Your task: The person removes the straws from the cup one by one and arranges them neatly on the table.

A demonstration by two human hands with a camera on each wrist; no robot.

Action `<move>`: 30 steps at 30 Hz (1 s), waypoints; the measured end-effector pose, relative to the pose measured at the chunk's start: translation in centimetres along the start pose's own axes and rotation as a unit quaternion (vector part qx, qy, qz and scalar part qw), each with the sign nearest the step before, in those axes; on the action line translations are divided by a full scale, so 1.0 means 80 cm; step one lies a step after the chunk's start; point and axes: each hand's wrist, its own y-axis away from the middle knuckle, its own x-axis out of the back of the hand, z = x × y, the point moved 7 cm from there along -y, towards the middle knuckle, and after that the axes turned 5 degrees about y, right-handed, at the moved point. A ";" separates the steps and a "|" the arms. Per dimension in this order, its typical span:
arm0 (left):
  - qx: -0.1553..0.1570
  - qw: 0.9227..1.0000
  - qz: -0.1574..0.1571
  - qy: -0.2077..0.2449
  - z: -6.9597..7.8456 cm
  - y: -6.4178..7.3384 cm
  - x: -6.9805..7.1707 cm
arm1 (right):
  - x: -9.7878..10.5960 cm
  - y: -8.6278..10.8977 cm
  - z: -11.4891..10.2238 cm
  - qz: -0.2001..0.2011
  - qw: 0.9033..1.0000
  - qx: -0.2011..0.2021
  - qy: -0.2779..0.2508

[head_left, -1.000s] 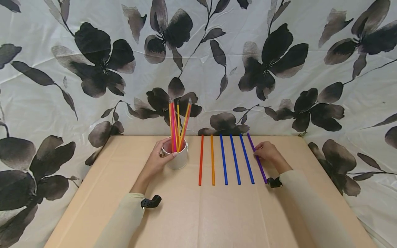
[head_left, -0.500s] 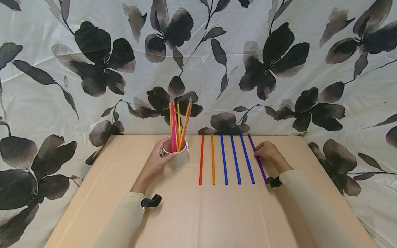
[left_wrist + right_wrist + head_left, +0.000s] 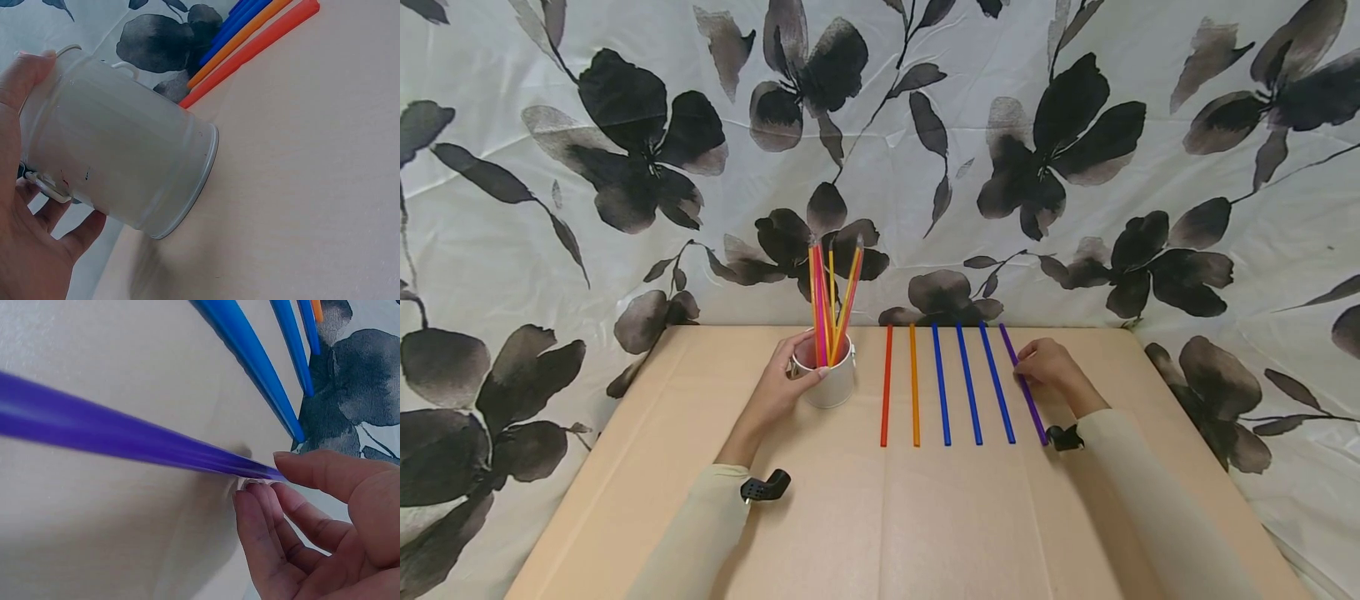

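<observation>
At the left, my left hand (image 3: 777,390) grips a small whitish pail (image 3: 832,390) by its side and rim. Several pink, yellow and orange straws (image 3: 820,308) stand upright in it. The left wrist view shows the thumb at the pail's rim and fingers curled round its wall (image 3: 119,144). On the right, my right hand (image 3: 1054,371) pinches a purple straw (image 3: 1033,408) near its upper half, thumb on one side and fingertips on the other. This straw lies slanted at the right end of a row on the table.
Left of the purple straw lie three blue straws (image 3: 970,387), an orange straw (image 3: 914,387) and a red straw (image 3: 886,387), side by side. Their far ends reach the back edge of the wooden table (image 3: 955,525). A white cloth with dark flowers (image 3: 925,192) hangs behind.
</observation>
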 end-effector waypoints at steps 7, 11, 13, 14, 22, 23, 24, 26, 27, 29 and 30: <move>-0.015 1.000 0.009 0.001 -0.022 -0.007 0.002 | -0.004 -0.008 0.003 -0.004 1.000 0.009 -0.008; -0.026 1.000 0.009 0.007 -0.021 -0.008 0.001 | -0.006 -0.010 0.003 -0.010 1.000 0.008 -0.021; -0.028 1.000 0.011 0.007 -0.022 -0.008 0.001 | -0.006 -0.010 0.003 -0.013 1.000 0.008 -0.023; -0.027 1.000 0.011 0.006 -0.022 -0.008 0.001 | -0.006 -0.010 0.002 -0.013 1.000 0.007 -0.022; -0.026 1.000 0.013 0.006 -0.022 -0.009 0.002 | 0.007 -0.003 -0.015 0.021 0.999 0.021 0.018; -0.026 1.000 0.013 0.005 -0.022 -0.009 0.002 | 0.009 -0.003 -0.019 0.025 0.999 0.027 0.022; -0.026 1.000 0.014 0.004 -0.022 -0.009 0.003 | 0.010 -0.002 -0.023 0.031 0.999 0.034 0.025; -0.026 1.000 0.014 0.002 -0.021 -0.009 0.003 | 0.013 -0.001 -0.033 0.039 0.998 0.048 0.025; -0.025 1.000 0.014 0.001 -0.021 -0.009 0.003 | 0.014 0.000 -0.038 0.042 0.997 0.056 0.023; -0.025 1.000 0.013 0.002 -0.021 -0.009 0.003 | 0.015 0.003 -0.051 0.048 0.996 0.073 0.015; -0.024 1.000 0.012 0.003 -0.022 -0.009 0.003 | 0.014 0.004 -0.059 0.050 0.995 0.081 0.007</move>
